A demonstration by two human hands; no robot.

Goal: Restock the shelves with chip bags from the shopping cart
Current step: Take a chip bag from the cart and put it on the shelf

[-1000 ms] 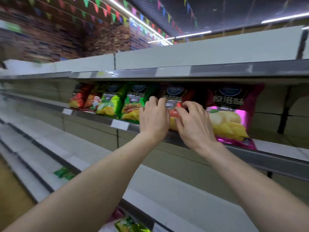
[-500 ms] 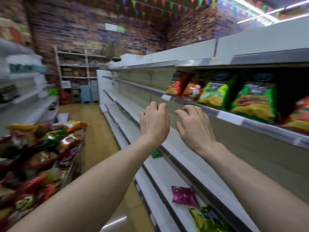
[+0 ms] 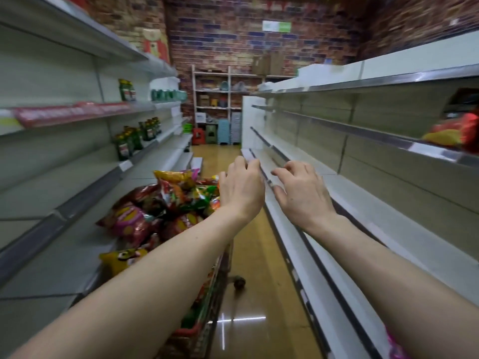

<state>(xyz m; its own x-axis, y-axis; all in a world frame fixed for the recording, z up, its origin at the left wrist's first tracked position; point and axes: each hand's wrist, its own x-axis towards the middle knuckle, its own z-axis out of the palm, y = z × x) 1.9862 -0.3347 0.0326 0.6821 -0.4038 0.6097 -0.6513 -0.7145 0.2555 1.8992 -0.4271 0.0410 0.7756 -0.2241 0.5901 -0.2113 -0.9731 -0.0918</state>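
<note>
**Both hands empty in the aisle, cart of chips at the left**

The left hand (image 3: 242,190) and the right hand (image 3: 304,196) hang side by side in mid-air, close together but not touching. Their backs face the camera and their fingers are loosely curled. Neither one holds anything.

Just left of and below the left hand is the shopping cart (image 3: 207,314), heaped with chip bags (image 3: 145,216) in red, pink, yellow and green. The left forearm crosses over the cart's near right side, and the hand itself is raised above the pile without touching it. One cart wheel (image 3: 239,282) shows on the shiny floor (image 3: 259,255) beneath the two wrists.

To the right of the right hand run the pale shelves (image 3: 388,229), mostly bare. A red bag (image 3: 451,130) sits on an upper shelf, well off to the right and above that hand. A pink bag (image 3: 396,344) shows under the right forearm at the picture's lower edge.

Farther left, beyond the cart, another rack carries green packs (image 3: 127,145). A brick wall (image 3: 233,42) closes the aisle ahead of both hands.
</note>
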